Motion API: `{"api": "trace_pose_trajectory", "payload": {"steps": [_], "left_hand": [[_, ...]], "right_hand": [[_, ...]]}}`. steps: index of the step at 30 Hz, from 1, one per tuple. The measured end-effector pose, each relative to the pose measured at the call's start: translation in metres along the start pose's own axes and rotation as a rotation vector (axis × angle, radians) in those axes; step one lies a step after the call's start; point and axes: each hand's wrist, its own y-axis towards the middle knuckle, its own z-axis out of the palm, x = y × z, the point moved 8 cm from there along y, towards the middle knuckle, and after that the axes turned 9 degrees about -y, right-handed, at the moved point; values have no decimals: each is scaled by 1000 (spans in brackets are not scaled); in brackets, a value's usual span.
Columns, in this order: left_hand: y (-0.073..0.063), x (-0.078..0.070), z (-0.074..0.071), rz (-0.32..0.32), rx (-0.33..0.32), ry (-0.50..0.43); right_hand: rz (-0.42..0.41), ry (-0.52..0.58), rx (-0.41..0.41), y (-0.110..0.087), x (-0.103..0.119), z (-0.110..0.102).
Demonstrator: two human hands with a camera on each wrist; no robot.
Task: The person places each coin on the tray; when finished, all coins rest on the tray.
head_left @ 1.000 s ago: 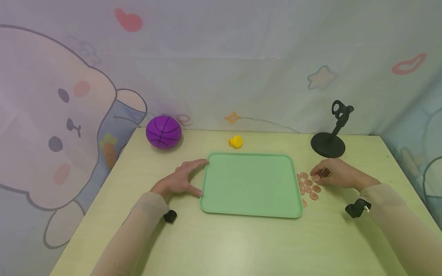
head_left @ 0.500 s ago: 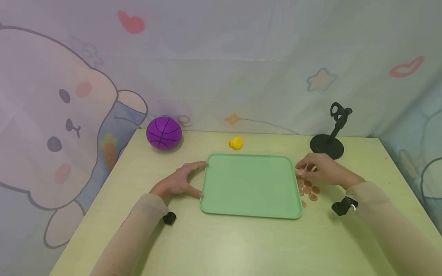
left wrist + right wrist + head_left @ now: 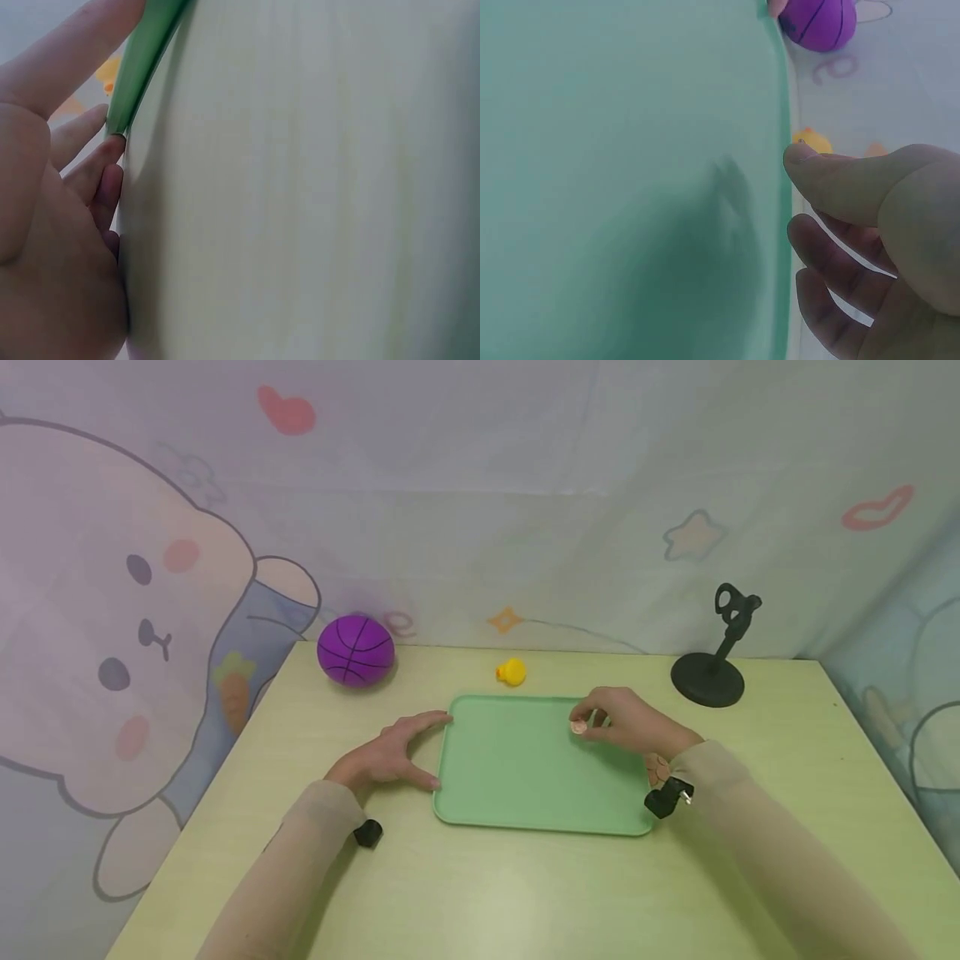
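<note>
My right hand (image 3: 626,720) pinches a copper-coloured coin (image 3: 578,727) between thumb and fingertips, over the far right part of a green tray (image 3: 517,768). In the right wrist view the thumb and fingers show above the tray and its shadow, with the coin hidden. At the tray's left side, my left hand (image 3: 390,749) spreads thumb and fingers against the rim. The left wrist view shows those fingers (image 3: 97,165) at the tray's green edge. More coins (image 3: 657,768) lie beside the tray's right rim, partly covered by the right wrist and sleeve.
At the back left of the table sits a purple ball (image 3: 356,651) with black lines. Behind the tray lies a small yellow rubber duck (image 3: 512,672). A black stand (image 3: 708,678) with a round base is at the back right, before a printed curtain.
My right hand has taken a coin from the group at the right and carried it left across the rim, over the tray. My left hand has stayed at the tray's left edge.
</note>
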Motion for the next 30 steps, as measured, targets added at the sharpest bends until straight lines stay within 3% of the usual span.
{"api": "trace_pose_trajectory", "payload": {"steps": [8,16,30], "left_hand": [[-1,4,-1,-7,16,18],[-3,5,-3,-13,12,27],[2,6,0,-23,6,35]], "right_hand": [[-41,-22,-11,32,19,19],[8,-37,28,53,31,35],[82,-77,-21,78,41,51]]}}
